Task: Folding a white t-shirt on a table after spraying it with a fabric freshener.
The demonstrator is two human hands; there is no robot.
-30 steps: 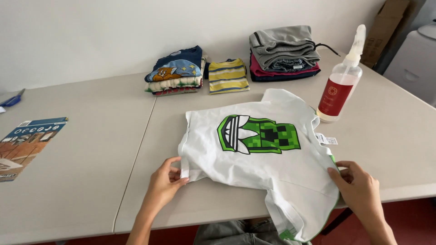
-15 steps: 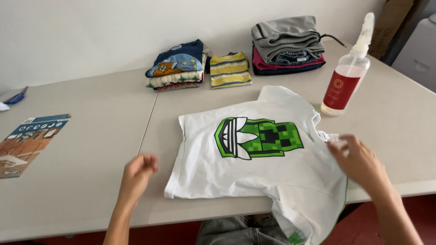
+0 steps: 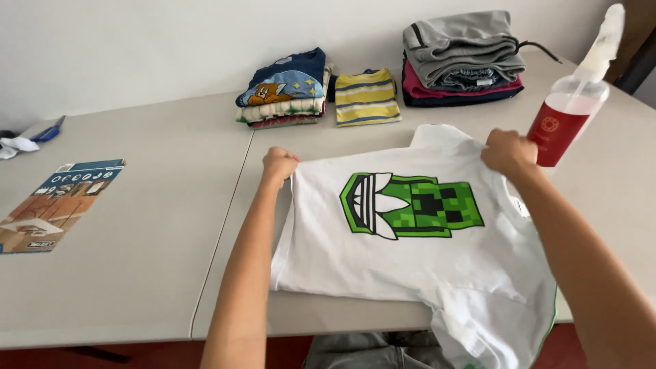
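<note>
A pale table [image 3: 137,273] made of two slabs joined at a seam fills most of the view, its near edge cut off at the bottom of the frame. On the right slab lies one white shirt [image 3: 410,266] with a green and black blocky print facing up; its long axis runs from the far edge toward the person, slanting a little to the right, and its near end hangs over the table edge and is partly cut off by the frame. The far edge of the shirt points at the wall. The left hand [image 3: 279,164] is closed in a fist on the shirt's far left corner, and the right hand [image 3: 509,150] is clenched on the cloth at the far right corner; the fingertips of both are hidden in the folds. Behind the shirt sit three stacks of folded clothes: one grey-topped pile [image 3: 461,58], one blue pile [image 3: 283,89] with a cartoon print, one striped yellow pile [image 3: 367,96]. One spray bottle [image 3: 570,113] with a red label stands just beside the right hand, its head blurred. One printed sheet [image 3: 55,205] lies flat on the left slab, its left edge cut off.
</note>
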